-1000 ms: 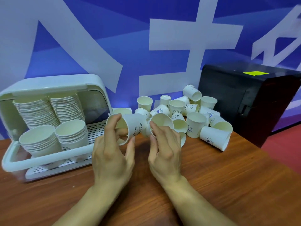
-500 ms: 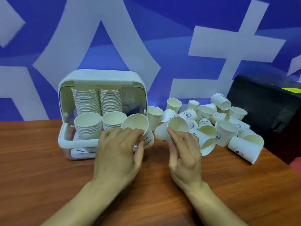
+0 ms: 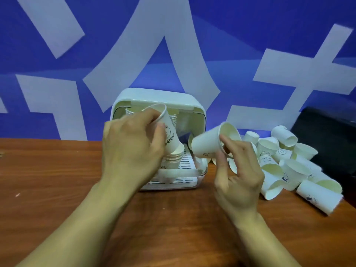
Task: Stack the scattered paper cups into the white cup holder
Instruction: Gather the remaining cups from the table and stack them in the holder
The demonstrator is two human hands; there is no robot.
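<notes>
The white cup holder [image 3: 194,105] stands open at the middle of the wooden table, with stacks of paper cups inside, mostly hidden behind my left hand. My left hand [image 3: 133,149] grips a paper cup with a bear print [image 3: 170,135], tilted, its base going into the front stack [image 3: 173,158] in the holder. My right hand [image 3: 238,170] pinches the rim of a second paper cup [image 3: 208,144], held on its side just right of the holder's opening. A heap of scattered paper cups [image 3: 285,160] lies to the right.
A black box [image 3: 331,135] stands at the right edge behind the heap. A blue wall with white shapes rises behind the table. Bare wooden tabletop [image 3: 48,180] spreads to the left and in front.
The view swung right to left, bringing the holder to the centre. My left hand carried its cup up and onto the front stack. My right hand lifted its cup towards the holder.
</notes>
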